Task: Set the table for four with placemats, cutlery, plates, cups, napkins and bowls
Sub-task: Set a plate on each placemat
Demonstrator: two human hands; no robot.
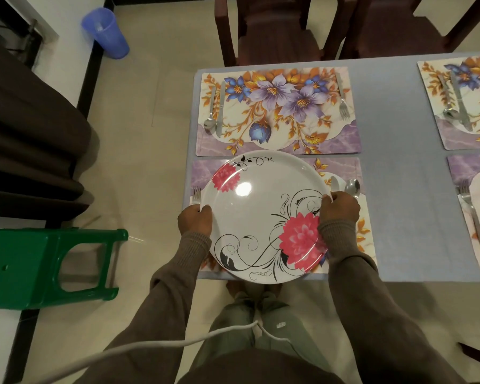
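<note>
Over near placemat [352, 173] — plate [263, 214], no writing legible.

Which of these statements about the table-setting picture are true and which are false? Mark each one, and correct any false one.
1. Both hands hold the plate by its rim. True: the left hand and the right hand grip opposite edges.
2. The far placemat already has a plate. False: it carries only cutlery.
3. A fork lies left of the plate. True.
4. The green stool stands on the table. False: it is on the floor.
</note>
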